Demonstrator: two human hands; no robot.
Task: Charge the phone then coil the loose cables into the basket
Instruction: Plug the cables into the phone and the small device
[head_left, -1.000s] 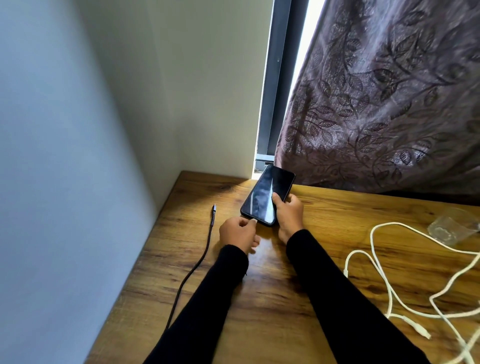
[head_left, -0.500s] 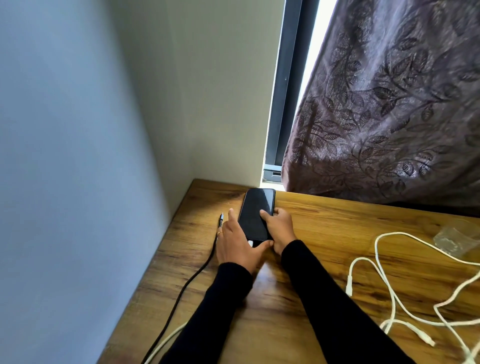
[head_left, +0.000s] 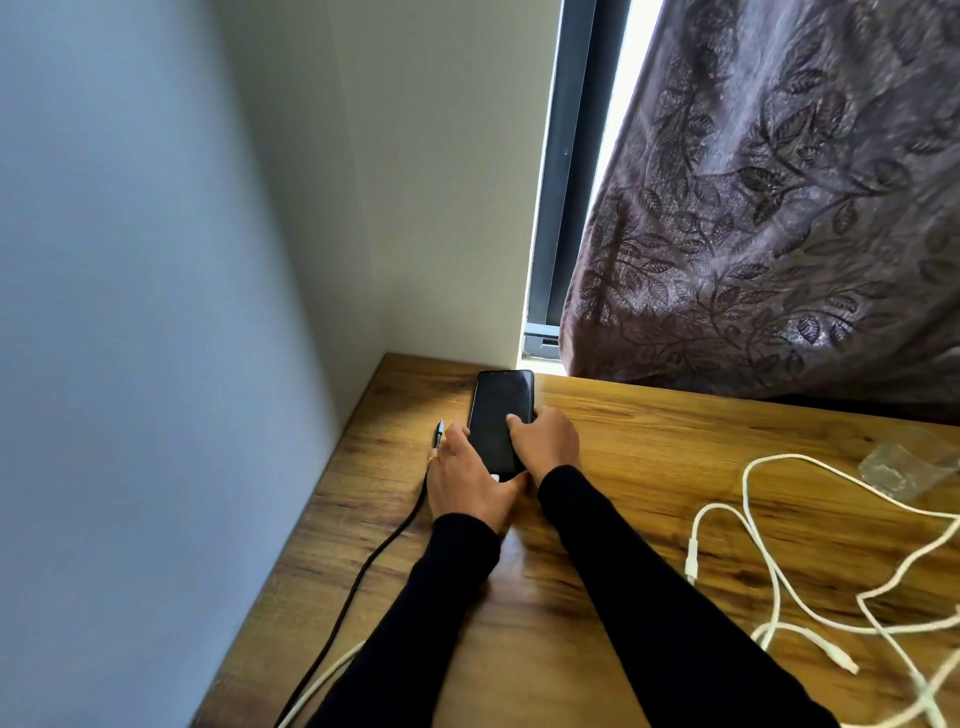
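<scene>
Two hands are meeting at one black phone (head_left: 501, 415), which is lying screen-up near the far left corner of the wooden surface (head_left: 649, 467), close to the wall. The right hand (head_left: 545, 441) is clamping its grip over the phone's right edge, thumb resting on the dark glass. The left hand (head_left: 467, 483) is lying along the phone's left side with fingers fairly straight, its thumb sitting at the bottom end beside a small white plug (head_left: 496, 476). One black cable (head_left: 363, 571) is running along the left edge of the surface, its metal tip lying free just left of the phone. White cables (head_left: 769, 561) are sprawling loose on the right; their tangle is making an exact count uncertain. A crumpled clear wrapper (head_left: 898, 462) is lying beyond them. No readable writing is showing anywhere.
</scene>
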